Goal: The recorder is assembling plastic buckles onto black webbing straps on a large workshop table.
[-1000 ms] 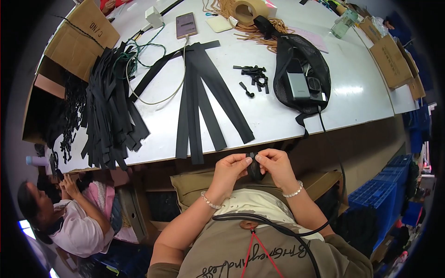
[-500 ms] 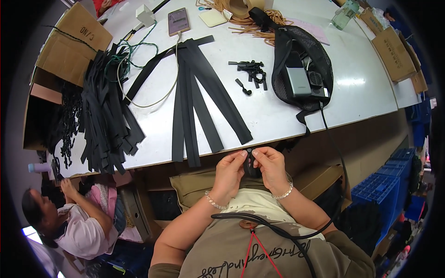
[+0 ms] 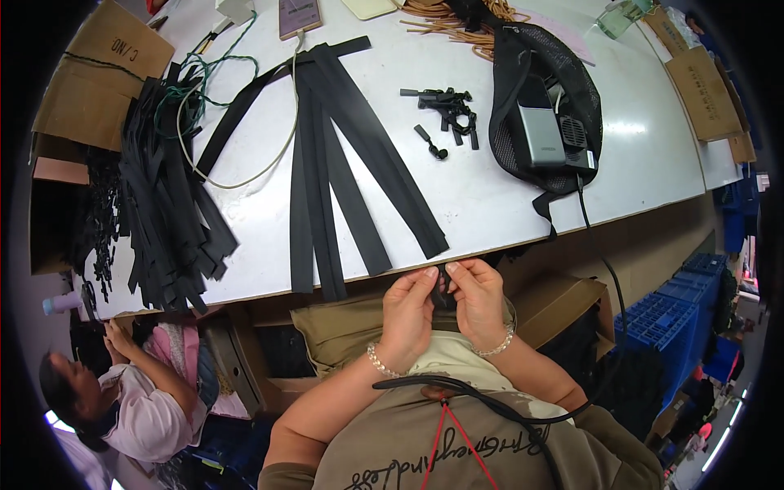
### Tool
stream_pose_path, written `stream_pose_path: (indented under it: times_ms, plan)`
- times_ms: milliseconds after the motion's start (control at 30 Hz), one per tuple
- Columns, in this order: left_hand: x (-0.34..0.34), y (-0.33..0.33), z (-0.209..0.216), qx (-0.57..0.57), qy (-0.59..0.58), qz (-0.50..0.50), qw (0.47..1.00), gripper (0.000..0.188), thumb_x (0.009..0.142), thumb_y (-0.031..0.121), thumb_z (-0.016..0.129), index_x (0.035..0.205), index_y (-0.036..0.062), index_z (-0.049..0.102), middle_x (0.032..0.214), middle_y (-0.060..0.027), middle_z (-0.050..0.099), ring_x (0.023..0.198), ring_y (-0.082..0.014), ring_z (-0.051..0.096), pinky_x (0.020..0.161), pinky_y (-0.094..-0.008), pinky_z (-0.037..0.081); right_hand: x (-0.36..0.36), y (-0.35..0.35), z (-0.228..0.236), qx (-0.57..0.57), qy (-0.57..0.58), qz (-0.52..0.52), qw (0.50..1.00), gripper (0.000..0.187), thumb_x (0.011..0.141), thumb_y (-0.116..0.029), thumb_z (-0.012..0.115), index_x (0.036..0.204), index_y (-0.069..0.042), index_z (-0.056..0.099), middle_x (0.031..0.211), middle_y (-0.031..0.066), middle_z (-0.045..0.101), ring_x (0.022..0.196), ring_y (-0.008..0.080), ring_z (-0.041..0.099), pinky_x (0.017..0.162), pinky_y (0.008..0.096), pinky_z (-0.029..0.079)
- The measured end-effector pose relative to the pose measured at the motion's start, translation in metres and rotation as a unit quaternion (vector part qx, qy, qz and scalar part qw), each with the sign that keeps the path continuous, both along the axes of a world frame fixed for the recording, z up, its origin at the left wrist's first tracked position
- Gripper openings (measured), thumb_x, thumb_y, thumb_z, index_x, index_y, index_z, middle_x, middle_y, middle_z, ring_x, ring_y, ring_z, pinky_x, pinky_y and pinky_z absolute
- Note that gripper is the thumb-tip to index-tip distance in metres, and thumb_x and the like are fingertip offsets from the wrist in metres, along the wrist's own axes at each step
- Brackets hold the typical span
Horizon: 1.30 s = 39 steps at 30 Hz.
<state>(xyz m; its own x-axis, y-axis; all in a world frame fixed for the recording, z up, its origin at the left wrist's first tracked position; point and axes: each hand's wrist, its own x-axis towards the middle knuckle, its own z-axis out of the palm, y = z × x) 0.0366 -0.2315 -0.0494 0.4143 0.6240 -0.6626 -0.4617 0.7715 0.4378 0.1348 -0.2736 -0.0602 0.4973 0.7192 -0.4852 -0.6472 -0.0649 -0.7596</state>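
Note:
In front of my chest, just off the table's front edge, my left hand (image 3: 406,317) and my right hand (image 3: 480,309) face each other. Thumbs and fingertips of both pinch a short black strip (image 3: 443,298), which hangs down between them. Its exact kind is hard to make out, as the fingers cover much of it. On the white table (image 3: 457,196) beyond my hands, long flat black strips (image 3: 359,196) fan out. Farther back lies a small heap of black zipper-pull-like pieces (image 3: 447,106), with one loose piece (image 3: 430,142) beside it.
A thick bundle of black strips (image 3: 167,196) hangs by a cardboard box (image 3: 114,49) at left. A black mesh bag (image 3: 510,82) holds a grey power bank (image 3: 543,135); its cable runs to me. A phone (image 3: 299,16) lies far back. Another person (image 3: 147,408) works at left.
My view has shifted slightly, so the table things sit a little differently in the picture. Both hands keep their pinch on the black strip, fingers barely changed.

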Motion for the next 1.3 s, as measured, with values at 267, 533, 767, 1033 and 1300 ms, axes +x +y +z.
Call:
stream_pose_path:
  times_ms: [267,533,767,1033,1300]
  plan:
    - [-0.001,0.003,0.0,0.001,-0.029,-0.014,0.999,0.011,0.091,0.014,0.056,0.095,0.0056,0.062,0.088,-0.0013,0.063,0.079,-0.0097,0.057,0.075,-0.0235,0.047,0.0,0.003,0.011,0.0,0.069,-0.01,0.998,0.003,0.085,-0.003,0.061,0.083,-0.001,0.06,0.075,0.0019,0.06,0.062,0.0061,0.052,0.056,0.0193,0.044]
    - [-0.011,-0.004,0.017,0.091,-0.006,-0.035,0.995,0.011,0.088,0.007,0.06,0.098,0.0032,0.061,0.093,-0.0039,0.063,0.084,-0.0095,0.057,0.075,-0.0218,0.047,0.01,-0.014,0.022,0.079,-0.041,0.083,0.993,0.008,0.084,-0.001,0.062,0.091,0.002,0.061,0.08,0.0032,0.06,0.069,0.008,0.056,0.063,0.0198,0.047]
    - [-0.016,-0.007,0.02,0.186,0.021,-0.046,0.981,0.012,0.086,0.004,0.062,0.097,0.0018,0.062,0.091,-0.0024,0.062,0.084,-0.007,0.056,0.075,-0.0201,0.046,0.015,-0.019,0.03,0.141,-0.135,0.113,0.974,0.009,0.083,0.005,0.06,0.091,0.004,0.06,0.092,0.0093,0.058,0.074,0.0113,0.056,0.067,0.0219,0.049]
    - [-0.017,-0.004,0.029,0.289,0.064,-0.072,0.953,0.01,0.084,-0.001,0.062,0.094,0.0006,0.062,0.095,-0.0048,0.063,0.089,-0.0092,0.057,0.079,-0.0219,0.046,0.02,-0.019,0.036,0.186,-0.3,0.12,0.928,0.01,0.081,0.007,0.06,0.089,0.003,0.06,0.09,0.0096,0.058,0.076,0.0124,0.056,0.066,0.0224,0.046]
    - [-0.021,-0.005,0.03,0.394,0.038,-0.077,0.915,0.011,0.082,-0.004,0.062,0.092,-0.0004,0.059,0.098,-0.01,0.061,0.092,-0.0131,0.057,0.082,-0.0259,0.048,0.024,-0.02,0.052,0.217,-0.421,0.121,0.872,0.01,0.077,0.007,0.063,0.085,0.002,0.061,0.087,0.0097,0.058,0.079,0.0156,0.055,0.068,0.0243,0.046]
